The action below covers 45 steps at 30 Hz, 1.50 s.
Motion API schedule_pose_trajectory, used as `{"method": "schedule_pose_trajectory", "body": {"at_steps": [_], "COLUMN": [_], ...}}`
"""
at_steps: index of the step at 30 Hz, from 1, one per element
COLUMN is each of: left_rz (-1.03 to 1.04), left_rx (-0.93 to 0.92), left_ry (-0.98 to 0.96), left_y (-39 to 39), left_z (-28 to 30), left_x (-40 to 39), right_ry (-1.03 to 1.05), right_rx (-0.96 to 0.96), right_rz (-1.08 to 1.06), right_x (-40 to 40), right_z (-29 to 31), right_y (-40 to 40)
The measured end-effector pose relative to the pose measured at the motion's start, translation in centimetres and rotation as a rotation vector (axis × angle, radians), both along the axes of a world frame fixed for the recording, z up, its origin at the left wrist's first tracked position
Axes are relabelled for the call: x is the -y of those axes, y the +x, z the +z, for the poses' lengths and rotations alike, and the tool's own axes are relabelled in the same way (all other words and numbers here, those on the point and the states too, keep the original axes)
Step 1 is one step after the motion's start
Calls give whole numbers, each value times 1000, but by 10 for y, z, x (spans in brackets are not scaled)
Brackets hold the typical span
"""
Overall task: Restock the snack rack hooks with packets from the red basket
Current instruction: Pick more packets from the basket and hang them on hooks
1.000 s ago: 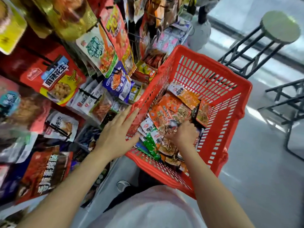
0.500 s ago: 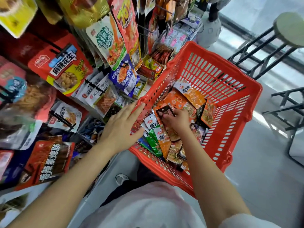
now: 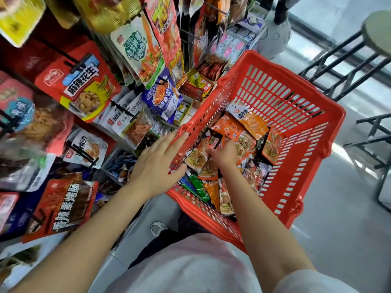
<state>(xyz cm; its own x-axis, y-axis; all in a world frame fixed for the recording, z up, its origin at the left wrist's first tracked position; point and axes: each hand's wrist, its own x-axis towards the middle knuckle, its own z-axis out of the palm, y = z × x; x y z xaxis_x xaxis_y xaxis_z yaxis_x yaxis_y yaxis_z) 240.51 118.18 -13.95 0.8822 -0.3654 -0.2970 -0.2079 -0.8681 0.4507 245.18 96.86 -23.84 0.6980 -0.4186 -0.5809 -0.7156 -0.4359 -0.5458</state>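
The red basket (image 3: 300, 115) sits in front of me, tilted, with several small snack packets piled in its bottom. My left hand (image 3: 156, 163) lies flat with straight fingers against the basket's near left rim. My right hand (image 3: 224, 154) is down inside the basket and pinches a small dark-topped packet (image 3: 212, 141) among orange ones (image 3: 251, 121). The snack rack (image 3: 118, 85) fills the left side, its black hooks hung with many packets.
A big red peanut bag (image 3: 82, 85) and a blue packet (image 3: 163, 96) hang close to the basket's left wall. Black metal stool frames (image 3: 342, 66) stand at the right on a grey floor. My shoe (image 3: 157, 228) shows below the basket.
My right hand has moved up from the lower packets toward the basket's middle and lifted a dark-topped packet. My left hand stays on the rim. The view has shifted slightly.
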Motion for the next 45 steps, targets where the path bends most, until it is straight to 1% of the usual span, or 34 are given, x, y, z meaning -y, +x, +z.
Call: {"method": "schedule_pose_trajectory", "body": {"at_steps": [2, 5, 7, 11, 13, 17, 20, 23, 25, 27, 30, 32, 33, 35, 38, 41, 43, 45], "left_rz": [2, 8, 10, 10, 5, -34, -88, -139, -165, -174, -173, -175, -166, -147, -138, -132, -130, -127], "left_rx": [3, 5, 8, 13, 12, 18, 118, 167, 171, 135, 90, 122, 130, 123, 107, 102, 100, 95], "left_ry": [-6, -10, -2, -7, -4, 44, 41, 38, 69, 131, 215, 208, 187, 147, 148, 123, 107, 94], "left_y": [0, 0, 0, -1, -1, 1, 18, 51, 73, 90, 95, 91, 90, 92, 94, 94, 94, 94], "left_z": [0, 0, 1, -1, 0, 4, 14, 29, 33, 29, 14, 6, 4, 1, -1, -3, -3, -3], "left_x": [0, 1, 2, 1, 1, 1, 15, 44, 62, 72, 74, 71, 69, 69, 69, 68, 68, 68], "right_ry": [34, 94, 170, 349, 407, 461, 403, 324, 268, 181, -26, -160, -194, -200, -186, -260, -262, -291], "right_rx": [43, 98, 64, -9, -24, 53, 112, 156, 171, 162, 68, -4, -47, -86, -105, -227, -304, -327], "right_rz": [-68, -110, -141, -303, -312, -309, -271, -263, -221, -122, 150, 310, 349, 381, 383, 448, 487, 502], "right_x": [-6, -17, -25, -30, -25, 4, 38, 74, 93, 108, 123, 126, 126, 123, 119, 123, 127, 129], "right_z": [1, 1, -2, -11, -8, 4, 31, 49, 53, 50, 38, 28, 23, 17, 10, 8, 5, -1], "right_y": [2, 3, -1, -4, -3, 0, 6, 20, 36, 54, 80, 95, 100, 106, 111, 115, 118, 119]}}
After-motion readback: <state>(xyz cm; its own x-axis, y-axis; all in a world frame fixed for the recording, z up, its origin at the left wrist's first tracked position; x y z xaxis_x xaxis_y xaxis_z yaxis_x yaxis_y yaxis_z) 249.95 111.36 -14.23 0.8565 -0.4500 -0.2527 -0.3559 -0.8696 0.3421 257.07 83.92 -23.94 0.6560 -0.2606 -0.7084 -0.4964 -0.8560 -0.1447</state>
